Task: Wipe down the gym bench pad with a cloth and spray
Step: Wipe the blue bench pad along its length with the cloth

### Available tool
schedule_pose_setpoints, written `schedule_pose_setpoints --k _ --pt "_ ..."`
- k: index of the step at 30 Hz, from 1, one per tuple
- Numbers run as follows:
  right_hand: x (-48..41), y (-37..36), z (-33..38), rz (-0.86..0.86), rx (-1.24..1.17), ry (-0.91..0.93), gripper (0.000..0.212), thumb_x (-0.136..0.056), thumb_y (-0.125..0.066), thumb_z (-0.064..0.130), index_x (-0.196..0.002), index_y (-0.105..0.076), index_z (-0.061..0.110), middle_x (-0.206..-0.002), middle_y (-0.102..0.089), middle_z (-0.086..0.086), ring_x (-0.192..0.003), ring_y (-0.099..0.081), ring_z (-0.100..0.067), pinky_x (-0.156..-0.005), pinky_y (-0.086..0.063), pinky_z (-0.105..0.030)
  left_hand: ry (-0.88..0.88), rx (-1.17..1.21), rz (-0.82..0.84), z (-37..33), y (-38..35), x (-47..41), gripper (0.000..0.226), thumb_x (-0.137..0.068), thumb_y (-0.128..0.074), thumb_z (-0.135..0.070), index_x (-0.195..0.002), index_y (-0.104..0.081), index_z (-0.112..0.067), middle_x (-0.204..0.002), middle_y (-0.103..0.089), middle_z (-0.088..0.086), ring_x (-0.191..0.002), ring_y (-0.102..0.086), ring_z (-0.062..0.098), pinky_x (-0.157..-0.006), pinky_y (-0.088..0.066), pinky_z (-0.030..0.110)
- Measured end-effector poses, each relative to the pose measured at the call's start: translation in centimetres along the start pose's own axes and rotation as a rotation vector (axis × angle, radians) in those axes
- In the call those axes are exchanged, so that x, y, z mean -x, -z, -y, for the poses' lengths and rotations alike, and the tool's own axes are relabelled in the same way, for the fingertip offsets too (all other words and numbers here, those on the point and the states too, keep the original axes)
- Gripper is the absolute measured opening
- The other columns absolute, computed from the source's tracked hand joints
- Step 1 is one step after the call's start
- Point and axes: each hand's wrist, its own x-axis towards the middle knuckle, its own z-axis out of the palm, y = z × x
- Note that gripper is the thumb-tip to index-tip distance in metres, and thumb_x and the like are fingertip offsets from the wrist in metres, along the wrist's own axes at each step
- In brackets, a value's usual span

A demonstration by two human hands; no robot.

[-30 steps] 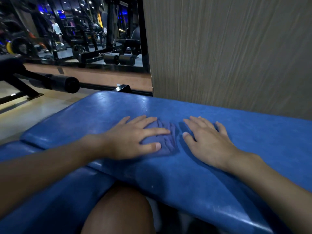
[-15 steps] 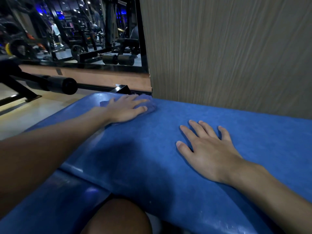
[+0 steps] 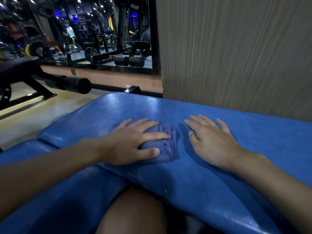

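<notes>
The bench [image 3: 211, 183] is showing a blue padded top of smooth, faintly grained vinyl. It is shining where light is catching its rounded edges, and a seam to the left of the cloth is splitting it into two cushions. The cloth [image 3: 166, 146] is lying crumpled on the pad, a soft blue-violet fabric bunching into ridges and folds. The left hand [image 3: 128, 146] is pressing flat on the cloth's left part, its fingers [image 3: 157, 136] lying straight and spread apart, with the thumb along the cloth's near edge. The right hand [image 3: 212, 142] is resting palm-down on bare vinyl just right of the cloth, not touching it, its fingers [image 3: 194, 123] lying straight and slightly fanned. Beyond the cloth, a wall panel [image 3: 236, 48] with vertical wood-like grain is standing at the bench's far edge.
</notes>
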Motion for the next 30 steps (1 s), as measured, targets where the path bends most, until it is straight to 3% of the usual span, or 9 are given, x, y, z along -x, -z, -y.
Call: schedule_pose_setpoints --k 5,9,13,17,22,25,27,30 --pt "-1.8 -1.3 0.8 0.103 0.033 0.002 0.056 -0.1 -0.015 0.052 -0.154 -0.014 0.034 -0.165 -0.001 0.009 -0.15 0.006 -0.01 -0.12 0.004 -0.052 0.138 0.112 -0.106 5.3 -0.2 -6.3 0.072 -0.071 -0.012 -0.083 -0.141 -0.021 -0.067 -0.162 -0.016 -0.014 -0.149 -0.012 0.008 -0.119 -0.01 0.055" --pt "-1.8 -1.7 0.5 0.096 0.065 0.004 0.06 -0.096 -0.009 0.057 -0.153 -0.009 0.038 -0.164 0.003 0.012 -0.149 0.01 -0.008 -0.12 0.004 -0.051 0.311 0.168 -0.144 11.7 0.9 -12.5 0.062 -0.073 -0.018 -0.083 -0.133 -0.025 -0.072 -0.153 -0.035 -0.012 -0.145 -0.03 0.02 -0.113 -0.02 0.062" --pt "-2.0 -1.9 0.6 0.107 0.086 0.004 0.059 -0.097 -0.006 0.053 -0.153 -0.003 0.038 -0.164 0.007 0.01 -0.149 0.012 -0.009 -0.119 0.005 -0.052 0.445 0.15 -0.097 13.5 1.3 -15.3 0.058 -0.09 -0.022 -0.073 -0.145 -0.028 -0.056 -0.158 -0.029 -0.005 -0.146 -0.023 0.03 -0.111 -0.014 0.068" --pt "-1.9 -1.8 0.7 0.113 0.082 0.001 0.058 -0.097 -0.006 0.052 -0.153 -0.003 0.037 -0.164 0.007 0.009 -0.149 0.012 -0.01 -0.119 0.005 -0.053 0.412 0.11 -0.112 11.0 0.8 -12.6 0.057 -0.094 -0.022 -0.069 -0.148 -0.027 -0.053 -0.163 -0.021 -0.007 -0.15 -0.015 0.021 -0.116 -0.008 0.062" --pt "-1.7 -1.5 0.9 0.118 0.057 -0.009 0.058 -0.099 -0.008 0.052 -0.154 -0.006 0.036 -0.165 0.004 0.01 -0.15 0.01 -0.01 -0.119 0.006 -0.052 0.224 0.04 -0.077 5.2 -0.1 -4.5 0.075 -0.071 -0.002 -0.079 -0.143 -0.015 -0.064 -0.165 -0.008 -0.014 -0.151 -0.005 0.011 -0.119 -0.005 0.052" --pt "-1.6 -1.4 1.1 0.126 0.063 -0.01 0.057 -0.099 -0.01 0.052 -0.154 -0.009 0.036 -0.165 0.001 0.009 -0.15 0.007 -0.011 -0.119 0.005 -0.053 0.122 -0.008 -0.031 2.9 -0.9 0.8 0.074 -0.065 0.004 -0.089 -0.137 -0.003 -0.071 -0.164 0.006 -0.018 -0.151 0.01 0.01 -0.121 0.001 0.051" --pt "-1.7 -1.1 1.3 0.133 0.083 -0.009 0.054 -0.101 -0.013 0.047 -0.154 -0.013 0.034 -0.165 -0.001 0.008 -0.15 0.006 -0.012 -0.118 0.005 -0.055 0.083 0.013 -0.016 2.3 -1.1 2.9 0.073 -0.062 0.013 -0.093 -0.133 0.001 -0.077 -0.163 0.01 -0.02 -0.149 0.016 0.008 -0.12 0.005 0.051" --pt "-2.2 -0.7 2.0 0.078 0.05 0.025 0.049 -0.102 -0.023 0.027 -0.151 -0.025 0.027 -0.164 -0.009 0.006 -0.15 0.002 -0.011 -0.119 0.005 -0.053 0.088 0.019 -0.029 3.0 -1.1 2.4 0.064 -0.072 0.001 -0.088 -0.135 0.002 -0.074 -0.164 0.002 -0.017 -0.151 0.009 0.01 -0.12 -0.002 0.051"
